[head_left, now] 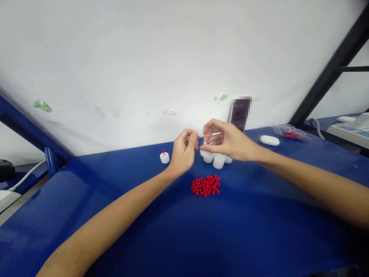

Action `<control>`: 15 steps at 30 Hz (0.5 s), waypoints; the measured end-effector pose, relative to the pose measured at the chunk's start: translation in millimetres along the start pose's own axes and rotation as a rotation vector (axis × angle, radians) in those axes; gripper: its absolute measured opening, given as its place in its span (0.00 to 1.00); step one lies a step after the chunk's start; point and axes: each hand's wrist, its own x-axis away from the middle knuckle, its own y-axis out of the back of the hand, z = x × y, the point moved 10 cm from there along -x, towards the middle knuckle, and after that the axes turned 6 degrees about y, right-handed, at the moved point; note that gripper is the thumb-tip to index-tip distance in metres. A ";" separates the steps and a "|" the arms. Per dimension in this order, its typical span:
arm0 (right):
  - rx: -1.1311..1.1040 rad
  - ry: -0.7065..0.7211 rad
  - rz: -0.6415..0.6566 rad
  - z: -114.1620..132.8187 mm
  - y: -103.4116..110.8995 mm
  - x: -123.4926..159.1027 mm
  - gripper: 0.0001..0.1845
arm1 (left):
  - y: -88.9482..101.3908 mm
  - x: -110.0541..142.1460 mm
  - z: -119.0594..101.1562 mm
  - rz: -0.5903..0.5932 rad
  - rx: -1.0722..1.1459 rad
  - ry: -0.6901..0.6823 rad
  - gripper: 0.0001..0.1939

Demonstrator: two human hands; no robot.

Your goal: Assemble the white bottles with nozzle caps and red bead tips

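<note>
In the head view I look across a glossy blue tabletop [138, 219] that runs back to a white wall [144, 54]. The wall carries scuffs, pale scraps and a flaky green patch [43, 106]. I have a blue metal frame [25, 123] rising on the left and a dark slanted post [328, 77] on the right.

Near the wall, a dark-faced slab [240, 115] stands propped up. To its right I see a white rounded case [269, 140] and, near that, a clear bag [291, 131] with something red inside.

The left hand [185, 150] pinches a small red piece [198, 137] between thumb and fingers. A loose heap of red pieces [205, 186] lies on the blue surface below the hands, and left of the left hand a white cap with a red tip [164, 157] stands upright by itself. The right hand [220, 140] has its fingers curled over the white caps [218, 161]; a tiny white tip shows by its thumb, but I cannot tell whether the fingers grip that cap or merely pass in front of it.

That hand hides part of the cluster, so I can't count it. The slab's edges dissolve into coarse pixels, the white equipment [351, 130] is cut off at the right border, and both forearms run out of view.
</note>
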 end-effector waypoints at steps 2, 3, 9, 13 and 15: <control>-0.038 -0.034 0.011 0.3 -3.4 2.8 0.24 | -4.1 1.1 -4.9 0.031 -0.007 -0.016 0.17; -0.043 -0.048 0.009 0.4 -4.1 3.7 0.25 | -6.4 1.9 -6.8 0.051 -0.013 -0.024 0.17; -0.041 -0.039 -0.009 0.9 -3.0 3.7 0.25 | -12.8 2.0 -5.9 0.142 -0.044 -0.004 0.17; -0.052 -0.037 0.032 1.2 -7.2 3.5 0.23 | -12.3 1.7 -1.9 0.143 -0.015 0.019 0.17; -0.049 -0.045 0.027 0.9 -7.5 3.7 0.22 | -13.3 3.1 -1.0 0.142 0.004 0.021 0.17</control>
